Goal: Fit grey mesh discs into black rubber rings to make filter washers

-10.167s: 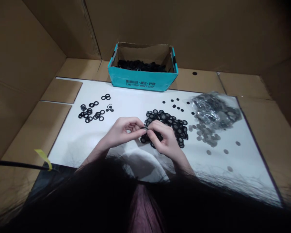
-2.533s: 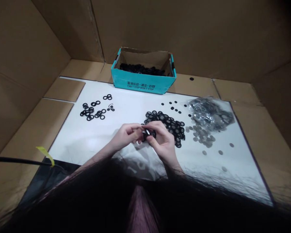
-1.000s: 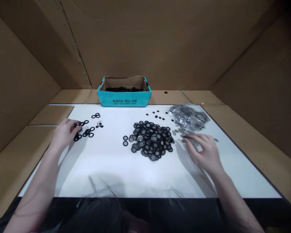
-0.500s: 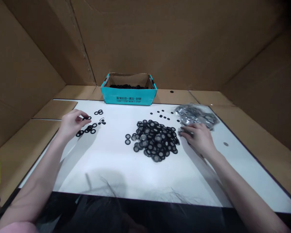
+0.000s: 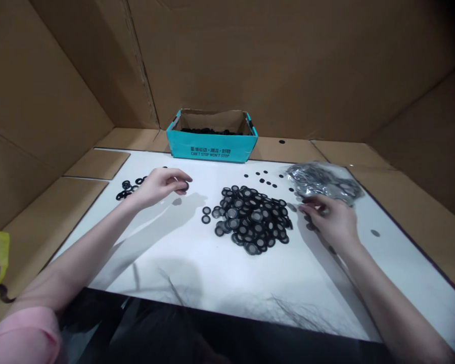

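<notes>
My left hand (image 5: pixel 161 187) is raised over the left half of the white table, pinching a black ring (image 5: pixel 186 186) between thumb and fingers. Behind its wrist lie several loose black rings (image 5: pixel 126 193), partly covered by the hand. My right hand (image 5: pixel 335 222) hovers low beside a plastic bag, thumb and forefinger closed together. What its fingertips hold, if anything, is too small to make out. Grey discs (image 5: pixel 291 207) lie near those fingertips. Between the hands spreads a heap of black rings with grey centres (image 5: pixel 252 222); two similar pieces (image 5: pixel 206 219) sit just left of it.
An open turquoise box (image 5: pixel 212 146) with dark pieces inside stands at the back. Small black discs (image 5: pixel 268 183) are scattered behind the heap. The clear bag (image 5: pixel 322 181) of grey pieces lies at the right. Cardboard walls (image 5: pixel 250 65) enclose the table (image 5: pixel 167 273).
My left hand has moved right, away from the loose rings, carrying a black ring. My right hand stays close to the bag. The whole view has shifted slightly.
</notes>
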Demonstrator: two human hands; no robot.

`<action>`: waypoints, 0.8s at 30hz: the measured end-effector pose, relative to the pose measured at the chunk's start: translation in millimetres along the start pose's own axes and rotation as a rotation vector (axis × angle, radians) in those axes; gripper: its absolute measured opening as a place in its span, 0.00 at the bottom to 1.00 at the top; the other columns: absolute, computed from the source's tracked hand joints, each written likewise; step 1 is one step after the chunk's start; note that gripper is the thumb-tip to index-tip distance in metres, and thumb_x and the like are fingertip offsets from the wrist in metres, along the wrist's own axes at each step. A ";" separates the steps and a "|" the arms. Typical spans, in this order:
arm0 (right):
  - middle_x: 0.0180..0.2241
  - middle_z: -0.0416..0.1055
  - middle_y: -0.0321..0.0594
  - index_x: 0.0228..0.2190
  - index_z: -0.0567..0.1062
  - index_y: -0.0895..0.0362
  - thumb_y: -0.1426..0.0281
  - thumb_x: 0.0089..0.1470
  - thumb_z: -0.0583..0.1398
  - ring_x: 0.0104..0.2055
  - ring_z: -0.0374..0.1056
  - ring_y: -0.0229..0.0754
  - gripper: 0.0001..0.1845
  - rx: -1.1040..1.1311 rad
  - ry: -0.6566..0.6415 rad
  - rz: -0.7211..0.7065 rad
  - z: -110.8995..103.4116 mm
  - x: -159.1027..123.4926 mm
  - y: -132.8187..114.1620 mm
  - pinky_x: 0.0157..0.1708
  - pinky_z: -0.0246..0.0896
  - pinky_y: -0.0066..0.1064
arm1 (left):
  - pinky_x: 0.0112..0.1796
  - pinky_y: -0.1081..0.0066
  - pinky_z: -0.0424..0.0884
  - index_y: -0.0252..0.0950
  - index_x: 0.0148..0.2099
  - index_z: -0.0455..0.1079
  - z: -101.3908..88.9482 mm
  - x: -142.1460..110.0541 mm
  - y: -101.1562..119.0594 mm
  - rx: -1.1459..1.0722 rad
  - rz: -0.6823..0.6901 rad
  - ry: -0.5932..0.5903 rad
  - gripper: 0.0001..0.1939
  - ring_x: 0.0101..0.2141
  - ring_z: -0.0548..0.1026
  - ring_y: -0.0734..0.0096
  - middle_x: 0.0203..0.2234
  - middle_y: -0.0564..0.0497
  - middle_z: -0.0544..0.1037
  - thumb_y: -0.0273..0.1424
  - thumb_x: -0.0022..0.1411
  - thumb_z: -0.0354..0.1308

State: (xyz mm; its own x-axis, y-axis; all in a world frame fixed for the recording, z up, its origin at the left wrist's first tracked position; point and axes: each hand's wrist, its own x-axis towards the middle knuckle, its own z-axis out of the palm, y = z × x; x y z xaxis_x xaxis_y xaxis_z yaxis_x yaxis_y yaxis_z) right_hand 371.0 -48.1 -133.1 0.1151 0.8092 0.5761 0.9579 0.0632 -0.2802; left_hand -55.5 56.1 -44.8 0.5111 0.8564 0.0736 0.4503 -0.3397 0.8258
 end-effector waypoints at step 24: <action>0.23 0.72 0.36 0.42 0.79 0.54 0.77 0.59 0.55 0.27 0.65 0.41 0.15 -0.028 -0.239 -0.693 -36.8 8.1 -114.0 0.29 0.56 0.34 | 0.29 0.78 0.71 0.32 0.37 0.74 36.8 16.6 26.1 -0.010 0.387 -0.351 0.14 0.27 0.78 0.76 0.32 0.48 0.79 0.20 0.59 0.47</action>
State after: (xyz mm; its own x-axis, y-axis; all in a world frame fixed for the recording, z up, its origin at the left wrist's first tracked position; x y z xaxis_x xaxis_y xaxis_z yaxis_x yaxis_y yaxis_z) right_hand 272.5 -70.2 -68.3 -0.5774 0.6940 0.4300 0.7964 0.5947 0.1095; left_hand -8.3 47.1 -42.6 0.8543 0.4862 0.1837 0.1739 -0.6004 0.7805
